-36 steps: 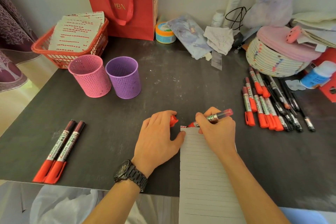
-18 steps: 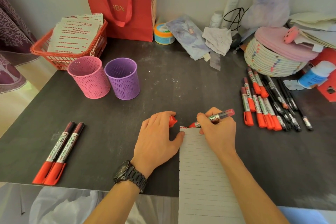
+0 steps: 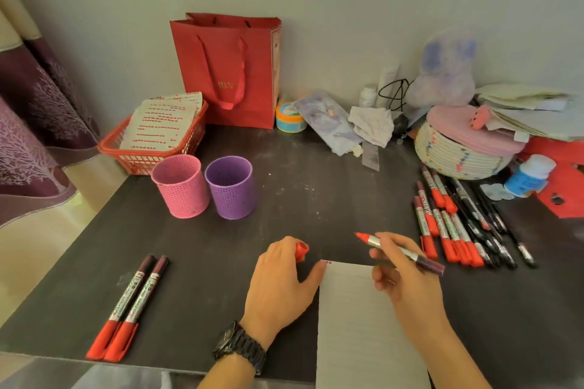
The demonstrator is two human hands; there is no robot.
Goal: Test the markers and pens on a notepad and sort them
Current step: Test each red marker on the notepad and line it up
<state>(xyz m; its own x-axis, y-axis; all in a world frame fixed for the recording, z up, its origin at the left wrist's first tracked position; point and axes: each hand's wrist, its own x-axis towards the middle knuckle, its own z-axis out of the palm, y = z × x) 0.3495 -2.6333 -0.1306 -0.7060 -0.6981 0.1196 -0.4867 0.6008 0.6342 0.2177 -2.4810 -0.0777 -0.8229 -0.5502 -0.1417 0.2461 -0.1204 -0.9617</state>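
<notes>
Gold lettering reading "HBN" is seen on the red paper bag (image 3: 227,73) standing against the far wall, the only writing that can be read clearly in the head view. Rows of red print are visible on the sheets stacked in the red basket (image 3: 151,158) at far left, but the words are too small to make out. Printed labels are carried on the barrels of the two capped markers (image 3: 128,309) lying side by side at near left, and on the group of markers and pens (image 3: 455,224) laid out at right; none of this print can be read. An uncapped red marker (image 3: 401,251) is gripped by the right hand (image 3: 407,278), its tip raised off the paper and pointing left and away. A red cap (image 3: 301,251) is enclosed by the curled fingers of the left hand (image 3: 281,284), whose thumb touches the left edge of the lined notepad (image 3: 357,325). Small red test marks are seen at the notepad's far left corner. A pink cup (image 3: 180,186) and a purple cup (image 3: 230,188) stand just beside each other further back on the dark table (image 3: 316,186). A dark watch (image 3: 240,346) is worn on the left wrist.
</notes>
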